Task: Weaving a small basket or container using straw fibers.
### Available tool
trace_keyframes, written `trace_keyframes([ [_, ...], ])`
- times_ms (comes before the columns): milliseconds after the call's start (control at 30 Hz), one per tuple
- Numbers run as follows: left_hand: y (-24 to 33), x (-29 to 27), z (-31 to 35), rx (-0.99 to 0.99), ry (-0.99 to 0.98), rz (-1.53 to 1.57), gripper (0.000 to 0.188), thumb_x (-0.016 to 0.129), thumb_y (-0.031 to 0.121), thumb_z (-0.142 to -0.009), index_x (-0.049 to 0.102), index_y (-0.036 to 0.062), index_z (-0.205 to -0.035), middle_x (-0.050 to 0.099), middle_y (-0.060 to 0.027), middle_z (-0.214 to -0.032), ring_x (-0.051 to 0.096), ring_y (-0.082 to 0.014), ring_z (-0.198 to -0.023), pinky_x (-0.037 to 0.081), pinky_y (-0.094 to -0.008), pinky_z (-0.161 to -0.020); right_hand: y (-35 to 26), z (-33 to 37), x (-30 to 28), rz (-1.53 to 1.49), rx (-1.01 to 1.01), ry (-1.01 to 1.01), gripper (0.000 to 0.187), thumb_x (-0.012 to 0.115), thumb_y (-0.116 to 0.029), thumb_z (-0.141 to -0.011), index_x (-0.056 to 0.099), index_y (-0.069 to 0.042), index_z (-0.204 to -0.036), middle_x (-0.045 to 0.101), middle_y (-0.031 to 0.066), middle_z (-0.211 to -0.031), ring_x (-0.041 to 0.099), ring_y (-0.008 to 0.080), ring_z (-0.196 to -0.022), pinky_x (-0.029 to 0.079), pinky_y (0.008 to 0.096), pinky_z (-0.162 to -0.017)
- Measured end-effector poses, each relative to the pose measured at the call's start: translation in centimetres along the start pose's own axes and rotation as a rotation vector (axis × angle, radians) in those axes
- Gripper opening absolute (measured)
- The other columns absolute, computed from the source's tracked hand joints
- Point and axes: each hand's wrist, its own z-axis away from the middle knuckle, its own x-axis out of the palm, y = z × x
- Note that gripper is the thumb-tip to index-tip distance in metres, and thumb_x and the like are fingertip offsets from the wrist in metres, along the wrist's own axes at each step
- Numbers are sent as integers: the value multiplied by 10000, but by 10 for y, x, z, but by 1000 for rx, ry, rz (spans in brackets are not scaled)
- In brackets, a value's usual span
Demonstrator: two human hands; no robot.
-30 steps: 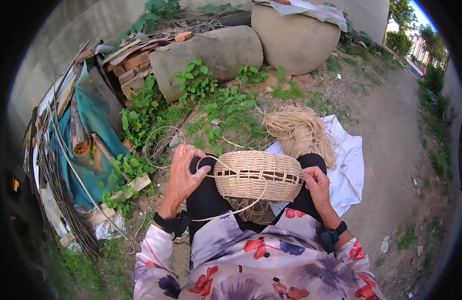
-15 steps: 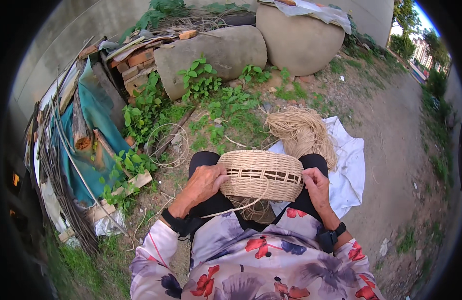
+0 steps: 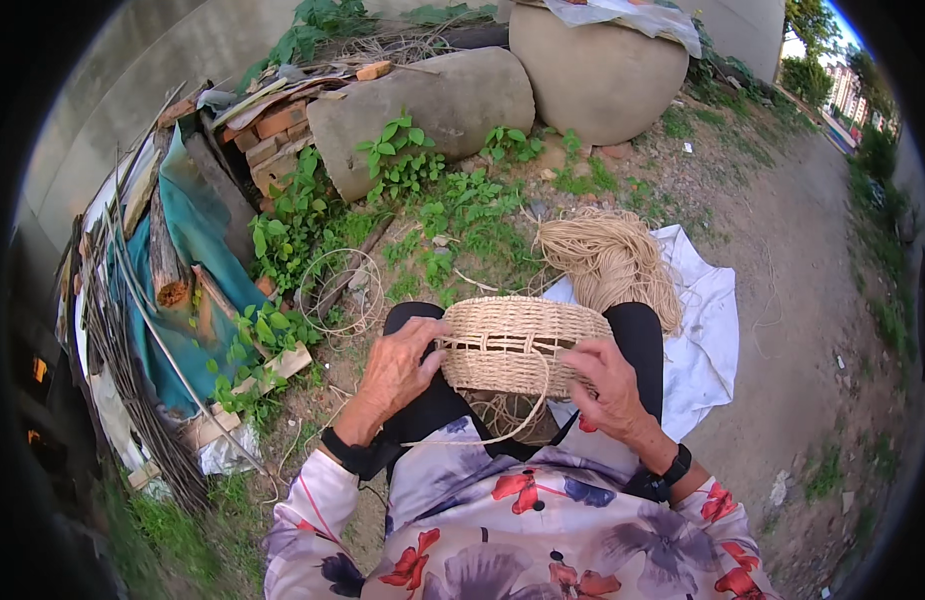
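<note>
A pale woven basket (image 3: 492, 372) lies across my lap, with a band of gaps along its middle. My left hand (image 3: 394, 372) is closed on the basket's left end, fingertips at the gaps. At the right part of its near face, my right hand (image 3: 614, 398) has its fingers bent and apart, the tips touching the weave. I see nothing held in it, though some fingertips are partly hidden. From the gaps a loose strand (image 3: 540, 400) loops down and runs left over my lap.
A tan hank of cord (image 3: 614, 262) lies on a white cloth (image 3: 707, 340) beyond my right knee. A coil of thin strand (image 3: 342, 290) rests on the ground to the left. Farther off are a concrete cylinder (image 3: 432, 115), a large round jar (image 3: 597, 80) and stacked sticks (image 3: 132, 390).
My right hand has left the basket's right end and moved left onto its near face, its fingers opening. My left hand stays at the left end. The strand's loop stands wider.
</note>
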Motion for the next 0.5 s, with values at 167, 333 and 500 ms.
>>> trace_keyframes([
  [167,-2,16,-3,59,-8,97,136,697,89,-818,649,29,-930,660,-120,-863,655,-327,-741,529,-397,-660,-15,-20,9,263,-396,-136,138,692,-64,-764,621,-74,-881,603,109,-1058,547,317,-1008,415,408,-908],
  [333,-22,10,11,-33,20,0,60,668,83,-835,644,30,-848,649,-130,-808,645,-340,-738,514,-418,-648,24,-16,9,-874,596,339,238,641,-183,-903,545,-52,-729,626,41,-924,553,102,-827,434,254,-778],
  [500,-147,-46,79,-519,81,-425,91,667,114,-819,632,54,-879,634,-165,-793,646,-348,-749,514,-446,-648,64,7,-7,-1292,681,399,217,574,-238,-949,560,-89,-793,635,52,-911,575,136,-750,462,303,-679],
])
